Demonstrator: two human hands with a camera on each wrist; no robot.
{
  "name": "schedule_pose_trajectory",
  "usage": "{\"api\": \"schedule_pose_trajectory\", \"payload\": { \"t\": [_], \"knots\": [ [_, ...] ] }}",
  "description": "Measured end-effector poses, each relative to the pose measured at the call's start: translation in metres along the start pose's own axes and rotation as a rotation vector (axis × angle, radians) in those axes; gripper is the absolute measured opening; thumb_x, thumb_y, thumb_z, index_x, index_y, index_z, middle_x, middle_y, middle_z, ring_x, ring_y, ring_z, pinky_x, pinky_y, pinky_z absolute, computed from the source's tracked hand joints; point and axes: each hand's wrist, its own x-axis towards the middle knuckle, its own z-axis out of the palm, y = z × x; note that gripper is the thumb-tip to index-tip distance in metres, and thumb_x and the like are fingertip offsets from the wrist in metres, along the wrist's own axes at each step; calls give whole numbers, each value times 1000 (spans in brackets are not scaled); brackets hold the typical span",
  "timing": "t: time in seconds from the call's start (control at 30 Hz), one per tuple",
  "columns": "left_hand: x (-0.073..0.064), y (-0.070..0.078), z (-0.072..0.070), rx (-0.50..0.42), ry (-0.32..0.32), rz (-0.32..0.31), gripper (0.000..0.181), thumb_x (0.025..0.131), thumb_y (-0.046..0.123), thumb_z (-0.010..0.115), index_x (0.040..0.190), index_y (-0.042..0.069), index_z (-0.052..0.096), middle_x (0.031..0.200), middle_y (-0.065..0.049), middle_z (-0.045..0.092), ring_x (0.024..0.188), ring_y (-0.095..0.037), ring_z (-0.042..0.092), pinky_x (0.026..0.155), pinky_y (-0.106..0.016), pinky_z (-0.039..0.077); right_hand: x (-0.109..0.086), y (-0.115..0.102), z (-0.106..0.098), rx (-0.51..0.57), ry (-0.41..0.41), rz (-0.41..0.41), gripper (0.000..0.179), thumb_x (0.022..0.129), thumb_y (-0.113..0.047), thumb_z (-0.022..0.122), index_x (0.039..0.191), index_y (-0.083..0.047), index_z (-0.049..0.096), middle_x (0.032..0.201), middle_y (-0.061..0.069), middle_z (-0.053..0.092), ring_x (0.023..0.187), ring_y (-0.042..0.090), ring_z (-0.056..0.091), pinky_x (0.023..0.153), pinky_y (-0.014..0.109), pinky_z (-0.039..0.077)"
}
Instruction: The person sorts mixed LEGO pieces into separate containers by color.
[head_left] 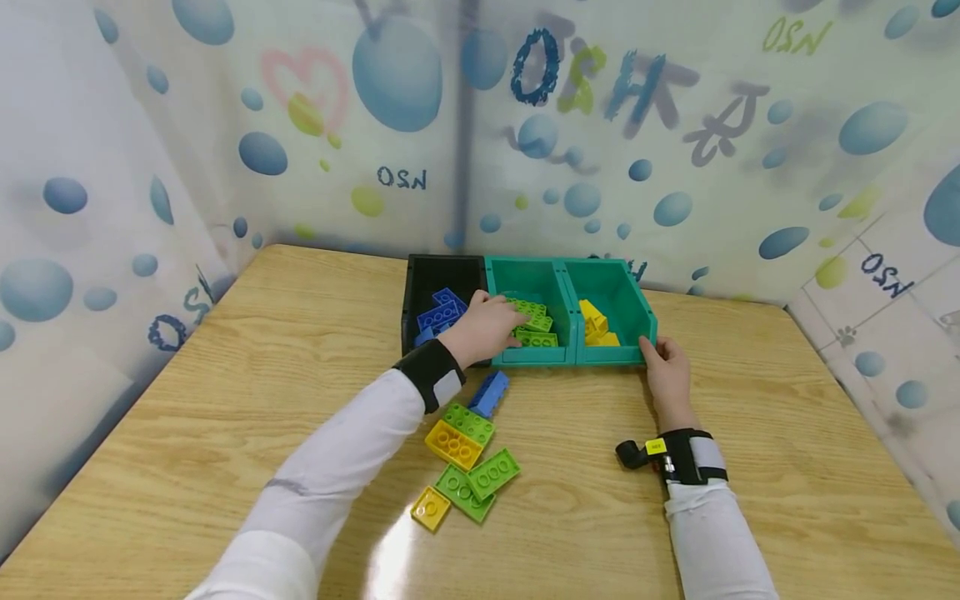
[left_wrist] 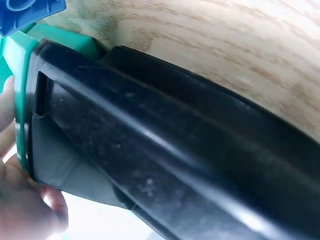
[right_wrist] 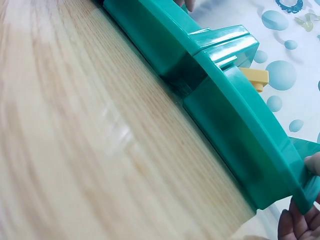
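My left hand (head_left: 486, 327) reaches over the front of the middle teal bin (head_left: 536, 357), its fingertips among the green bricks (head_left: 536, 317) there. I cannot tell whether its fingers pinch one of them. In the left wrist view, the fingers of the left hand (left_wrist: 22, 205) show beyond the wall of the black bin (left_wrist: 150, 130). At the right end, my right hand (head_left: 667, 375) grips the front corner of the right teal bin (head_left: 615, 357), thumb at the rim and fingers outside. Yellow bricks (head_left: 596, 325) lie in that bin. Blue bricks (head_left: 442, 315) lie in the black bin, partly hidden by the left hand.
In front of the bins, loose bricks lie on the wooden table (head_left: 570, 500): a blue brick (head_left: 489, 394), a yellow brick (head_left: 453, 444), a small yellow brick (head_left: 431, 508) and several green bricks (head_left: 493, 473). A patterned curtain (head_left: 480, 167) hangs behind the bins.
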Motion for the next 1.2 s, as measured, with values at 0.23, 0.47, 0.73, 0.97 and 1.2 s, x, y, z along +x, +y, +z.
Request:
{"api": "schedule_pose_trajectory", "payload": {
  "t": [0.23, 0.47, 0.73, 0.97, 1.2],
  "knots": [
    [-11, -6, -6, -165, 27, 56, 44, 91, 26, 60, 133, 13, 54, 136, -9, 52, 128, -27, 46, 101, -43, 33, -1, -1, 0, -7, -6, 8, 48, 97, -37, 46, 123, 3, 50, 106, 5, 46, 97, 13, 38, 82, 21, 34],
    [-35, -7, -14, -243, 130, 134, 35, 92, 23, 58, 123, 8, 60, 128, -10, 57, 120, -26, 52, 99, -35, 41, -1, 0, 0, -4, -2, -5, 49, 97, -37, 46, 123, 3, 50, 106, 5, 46, 97, 13, 38, 82, 22, 34],
    [-67, 1, -17, -279, 154, 200, 29, 91, 22, 60, 116, 7, 64, 117, -8, 61, 108, -22, 58, 92, -32, 45, -1, 0, 1, -9, 2, -7, 48, 97, -37, 46, 122, 4, 50, 105, 5, 45, 96, 14, 37, 82, 22, 34],
    [-85, 7, -12, -280, 131, 243, 30, 90, 22, 61, 115, 4, 64, 111, -10, 65, 103, -23, 61, 87, -33, 48, -1, 2, 1, -11, -1, -12, 48, 97, -37, 46, 122, 3, 51, 105, 6, 46, 96, 13, 38, 82, 21, 35],
    [-95, 6, -3, -302, 112, 222, 28, 90, 23, 61, 113, 7, 66, 110, -8, 66, 103, -21, 62, 89, -32, 48, 0, 3, 1, -2, 7, -10, 47, 97, -36, 47, 122, 2, 51, 105, 4, 46, 96, 12, 38, 82, 20, 35]
  ]
}}
